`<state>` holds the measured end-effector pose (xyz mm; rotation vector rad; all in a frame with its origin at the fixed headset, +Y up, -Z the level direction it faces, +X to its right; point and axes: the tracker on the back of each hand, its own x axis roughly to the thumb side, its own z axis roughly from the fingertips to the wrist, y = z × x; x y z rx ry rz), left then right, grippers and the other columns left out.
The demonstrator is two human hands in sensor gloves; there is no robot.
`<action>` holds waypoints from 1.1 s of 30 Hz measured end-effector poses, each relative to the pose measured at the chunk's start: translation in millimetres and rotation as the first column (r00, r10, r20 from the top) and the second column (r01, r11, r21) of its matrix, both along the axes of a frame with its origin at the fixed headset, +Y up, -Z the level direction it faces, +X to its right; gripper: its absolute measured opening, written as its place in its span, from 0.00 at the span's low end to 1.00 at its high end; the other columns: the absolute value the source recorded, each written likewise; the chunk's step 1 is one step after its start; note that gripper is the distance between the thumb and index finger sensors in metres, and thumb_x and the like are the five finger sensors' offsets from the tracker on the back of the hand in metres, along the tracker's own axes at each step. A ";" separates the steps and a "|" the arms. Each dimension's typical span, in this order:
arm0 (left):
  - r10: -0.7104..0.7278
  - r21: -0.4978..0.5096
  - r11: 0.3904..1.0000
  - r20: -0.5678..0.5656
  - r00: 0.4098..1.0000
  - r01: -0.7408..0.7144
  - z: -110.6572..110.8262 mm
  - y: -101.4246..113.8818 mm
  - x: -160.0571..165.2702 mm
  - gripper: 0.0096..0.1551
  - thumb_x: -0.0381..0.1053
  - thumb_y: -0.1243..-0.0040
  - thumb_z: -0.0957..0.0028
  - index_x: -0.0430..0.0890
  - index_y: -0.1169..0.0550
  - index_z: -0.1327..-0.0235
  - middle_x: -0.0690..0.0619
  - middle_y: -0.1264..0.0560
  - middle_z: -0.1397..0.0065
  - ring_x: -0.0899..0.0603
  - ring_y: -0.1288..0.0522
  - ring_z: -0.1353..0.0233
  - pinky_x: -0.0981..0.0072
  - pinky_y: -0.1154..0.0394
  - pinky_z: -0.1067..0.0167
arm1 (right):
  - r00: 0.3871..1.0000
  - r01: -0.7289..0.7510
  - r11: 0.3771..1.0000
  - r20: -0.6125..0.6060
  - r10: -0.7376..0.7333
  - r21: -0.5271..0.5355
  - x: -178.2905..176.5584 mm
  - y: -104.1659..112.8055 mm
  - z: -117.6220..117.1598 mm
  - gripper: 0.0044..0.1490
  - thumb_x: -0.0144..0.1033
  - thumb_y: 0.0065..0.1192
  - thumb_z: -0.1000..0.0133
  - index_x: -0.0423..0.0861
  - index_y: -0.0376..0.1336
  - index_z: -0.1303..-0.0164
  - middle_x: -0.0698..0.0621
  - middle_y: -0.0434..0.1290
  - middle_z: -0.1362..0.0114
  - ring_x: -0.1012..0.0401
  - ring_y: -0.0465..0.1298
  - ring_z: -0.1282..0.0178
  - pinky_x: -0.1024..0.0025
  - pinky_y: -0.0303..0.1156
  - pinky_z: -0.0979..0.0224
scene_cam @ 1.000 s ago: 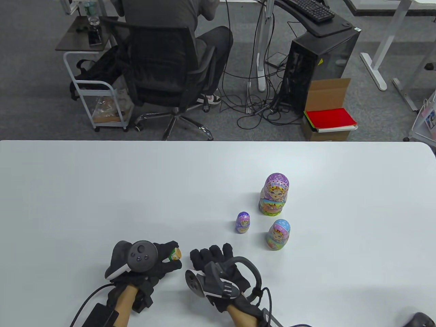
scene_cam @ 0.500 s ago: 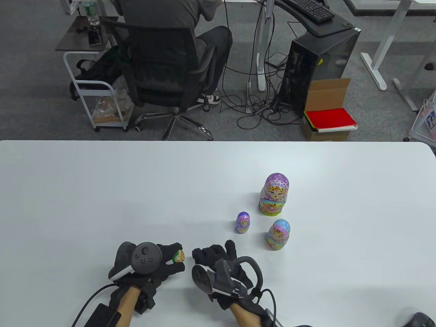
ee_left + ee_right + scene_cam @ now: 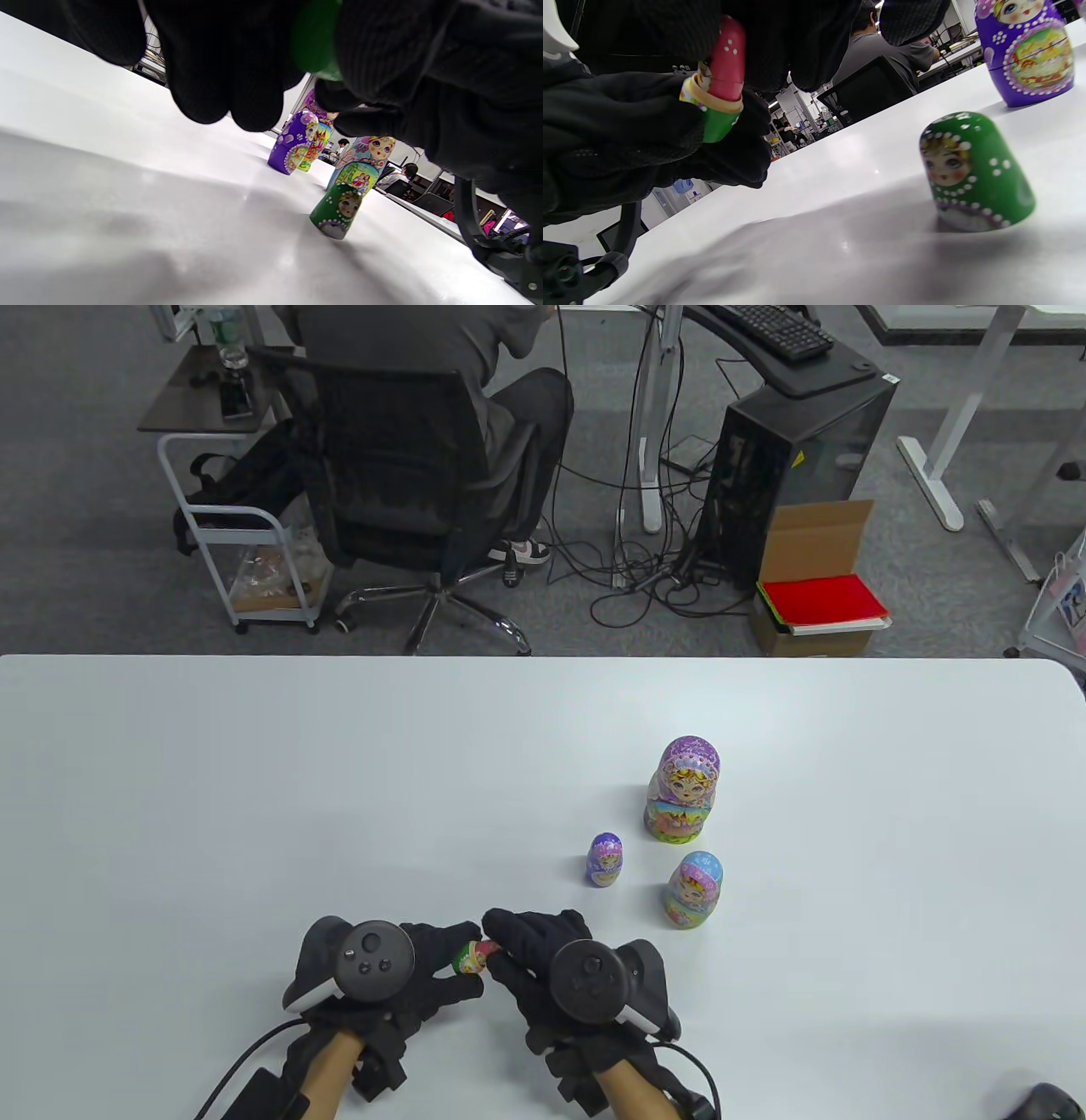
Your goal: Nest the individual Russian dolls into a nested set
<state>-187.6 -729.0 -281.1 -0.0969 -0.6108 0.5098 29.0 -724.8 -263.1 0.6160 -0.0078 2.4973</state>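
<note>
- While both gloved hands meet low over the table (image 3: 254, 780) near its front edge, the left hand (image 3: 399, 976) grips a green doll base (image 3: 719, 120), its open rim turned toward the right hand (image 3: 551, 967).
- Right-hand fingers (image 3: 509, 929) pinch a tiny red doll (image 3: 727, 63) and hold it at the mouth of the base; the right wrist view shows its lower end just inside the tan rim, the red body with white dots still out.
- From above, only a sliver of green and red (image 3: 469, 959) shows between the two sets of fingertips, which touch or nearly touch.
- On the table under the hands stands a green doll top (image 3: 971, 173), painted face and white dots, open end down; the table view hides it behind the right hand.
- Farther back and to the right, three closed dolls stand upright and apart from each other: a small purple doll (image 3: 604, 859), a blue doll (image 3: 695, 890) to its right and nearer the front edge, and a big doll (image 3: 683, 789) with a purple head behind the two, toward the far edge.
- Seen from the left wrist, the purple doll (image 3: 293, 142) and blue doll (image 3: 365, 163) line up beyond the green top (image 3: 337, 209), the big one mostly hidden behind the purple.
- Beyond the far edge a person sits in an office chair (image 3: 407, 466), back to the table, near a computer tower (image 3: 797, 466) and a cardboard box (image 3: 819, 538) holding a red folder (image 3: 823, 600).
</note>
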 end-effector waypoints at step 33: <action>0.009 0.006 1.000 -0.050 0.999 -0.009 -6.1 -3.9 -14.5 0.41 0.59 0.34 0.48 0.36 0.25 0.27 0.42 0.18 0.34 0.34 0.22 0.32 0.28 0.33 0.36 | 0.757 -0.647 0.758 0.042 0.652 -0.086 -0.2 -14.3 -13.6 0.34 0.51 0.66 0.38 0.54 0.59 0.23 0.54 0.70 0.23 0.55 0.78 0.29 0.53 0.73 0.23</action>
